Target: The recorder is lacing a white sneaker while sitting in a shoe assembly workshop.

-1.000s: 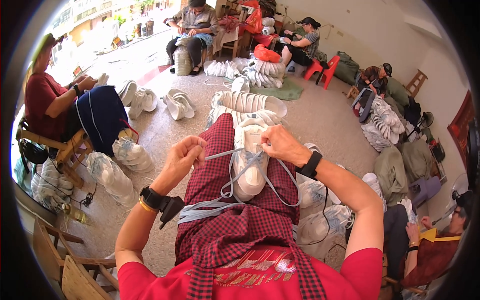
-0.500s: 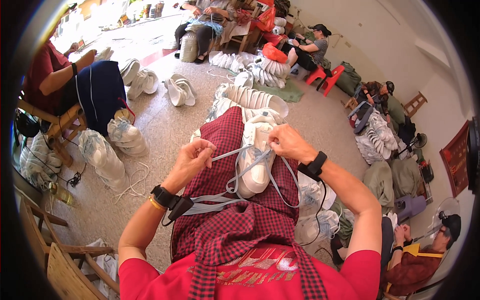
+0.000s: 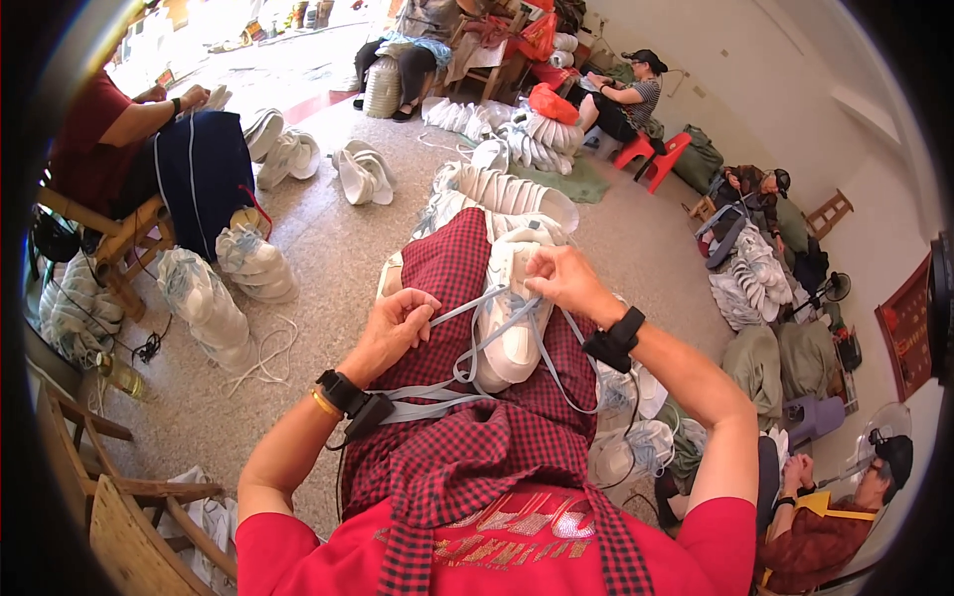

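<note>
A white shoe (image 3: 509, 350) lies across my lap on a red-and-black checked apron (image 3: 444, 256), its toe toward me. Light blue shoelace (image 3: 459, 310) runs from its eyelets in loose loops. Left of the shoe, my left hand (image 3: 397, 326) is closed in a pinch on a taut stretch of this lace. My right hand (image 3: 568, 283) is closed at the upper part of the lacing, thumb and finger pinching the lace close to the shoe; the fingertips partly hide the eyelets. Spare blue laces (image 3: 422, 405) lie over my lap by the left wrist.
Nested white shoes (image 3: 507, 189) stretch out beyond my knees, and stacked shoes (image 3: 204, 303) stand on the floor at left. More laced shoes (image 3: 631, 447) lie by my right thigh. A wooden chair (image 3: 134, 526) is at lower left. Several people sit around the room.
My left hand has moved slightly right and down, still pinching the lace. My right hand has shifted a little left at the eyelets. The shoe stays on my lap.
</note>
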`<act>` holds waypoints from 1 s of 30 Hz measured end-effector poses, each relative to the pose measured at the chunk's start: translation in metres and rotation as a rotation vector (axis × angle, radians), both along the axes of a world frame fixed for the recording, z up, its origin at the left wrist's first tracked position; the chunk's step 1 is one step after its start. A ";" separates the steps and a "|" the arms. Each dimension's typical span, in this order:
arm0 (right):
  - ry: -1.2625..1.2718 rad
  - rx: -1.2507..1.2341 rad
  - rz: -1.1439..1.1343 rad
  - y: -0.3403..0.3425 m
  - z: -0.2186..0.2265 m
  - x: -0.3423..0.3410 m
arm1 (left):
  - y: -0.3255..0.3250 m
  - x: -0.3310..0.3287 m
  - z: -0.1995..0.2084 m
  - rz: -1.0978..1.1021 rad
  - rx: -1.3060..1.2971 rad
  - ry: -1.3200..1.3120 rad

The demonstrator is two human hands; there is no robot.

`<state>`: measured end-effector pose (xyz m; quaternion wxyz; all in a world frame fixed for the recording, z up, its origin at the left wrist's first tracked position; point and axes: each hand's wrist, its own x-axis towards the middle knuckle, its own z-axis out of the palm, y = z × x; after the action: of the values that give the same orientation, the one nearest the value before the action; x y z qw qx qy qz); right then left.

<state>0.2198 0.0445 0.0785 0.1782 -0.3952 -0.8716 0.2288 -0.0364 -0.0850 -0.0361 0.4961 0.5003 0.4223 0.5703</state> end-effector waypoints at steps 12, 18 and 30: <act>-0.360 0.912 0.237 -0.006 -0.018 -0.025 | -0.003 0.000 -0.002 0.011 0.010 -0.027; 0.111 -0.042 0.093 0.015 0.032 -0.065 | -0.006 0.001 0.026 -0.040 0.039 0.004; 0.178 -0.272 0.584 -0.016 0.073 -0.233 | 0.050 0.067 0.062 0.178 0.409 0.500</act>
<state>-0.0133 0.0290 0.1515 0.1261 -0.1272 -0.8907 0.4179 0.0305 -0.0350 0.0258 0.2146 0.6754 0.4497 0.5437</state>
